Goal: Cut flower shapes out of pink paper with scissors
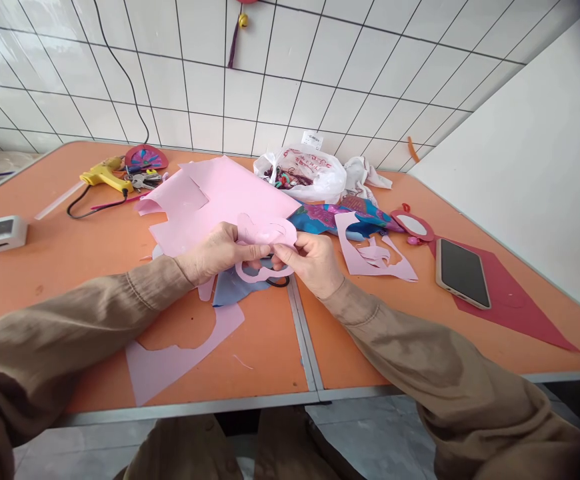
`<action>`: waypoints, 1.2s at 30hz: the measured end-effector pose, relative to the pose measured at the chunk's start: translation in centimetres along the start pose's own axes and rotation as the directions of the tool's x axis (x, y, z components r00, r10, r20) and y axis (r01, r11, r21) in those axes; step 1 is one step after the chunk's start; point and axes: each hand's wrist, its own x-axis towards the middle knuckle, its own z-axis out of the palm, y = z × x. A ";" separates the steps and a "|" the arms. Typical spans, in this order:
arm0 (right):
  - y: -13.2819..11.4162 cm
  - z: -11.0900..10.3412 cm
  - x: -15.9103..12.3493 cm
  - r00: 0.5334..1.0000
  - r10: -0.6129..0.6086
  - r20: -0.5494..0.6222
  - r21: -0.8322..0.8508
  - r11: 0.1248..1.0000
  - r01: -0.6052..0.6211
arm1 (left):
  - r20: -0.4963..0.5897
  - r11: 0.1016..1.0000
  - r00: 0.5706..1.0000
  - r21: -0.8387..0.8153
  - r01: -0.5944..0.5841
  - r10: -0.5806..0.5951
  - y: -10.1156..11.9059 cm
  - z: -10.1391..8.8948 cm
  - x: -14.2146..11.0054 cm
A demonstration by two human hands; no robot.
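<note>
Orange covers the table [270, 360], whose top is crossed by a metal-edged seam running back from the near edge. Largest on it is the pink sheet [220, 193], spread from the far edge toward the middle, its left side curling up. Along the right edge lies the red sheet [525, 307], one tip pointing to the near right corner. At the far edge sits a white bag [320, 173], with floral cloth [320, 217] just in front of it. One pink offcut [190, 357] lies close to the near edge, left of the seam; another [349, 250] lies right of the cloth's front. Left hand [215, 253] and right hand [317, 263] each pinch the cutout between thumb and fingers, thumb tips close together. The phone [463, 273] rests on the red sheet. A blue scrap [235, 290] lies below the hands. The pink cutout [266, 229] is held above the table's middle. Toward the far left corner lies a yellow glue gun [107, 175]; smaller, a white box [3, 233] stands by the left edge.
</note>
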 end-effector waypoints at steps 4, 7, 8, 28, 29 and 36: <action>0.0 -0.1 0.1 1.000 0.003 0.015 0.015 1.000 -0.003 | 0.019 0.999 1.000 0.027 -0.024 0.023 0.1 -0.1 -0.2; 0.0 -0.2 0.0 1.000 0.004 0.016 0.027 1.000 -0.005 | 0.012 0.998 0.999 0.043 -0.038 0.037 -0.2 -0.3 -0.1; 0.0 -0.2 0.0 1.000 0.007 0.017 0.033 0.999 -0.007 | 0.007 0.999 0.999 0.040 -0.032 0.032 -0.3 -0.4 -0.1; 2.7 -1.3 1.3 0.912 -0.318 0.260 -0.325 0.861 0.392 | 0.119 0.928 0.993 -0.370 0.047 -0.002 -0.6 -0.8 -0.1; 2.6 -1.2 1.1 0.877 -0.349 0.331 -0.373 0.805 0.461 | 0.126 0.929 0.992 -0.367 0.046 0.001 -0.6 -0.8 -0.1; 1.9 -1.1 0.2 0.784 -0.288 0.550 -0.593 0.526 0.610 | 0.053 0.881 0.997 -0.468 0.067 -0.048 -0.5 -1.1 0.2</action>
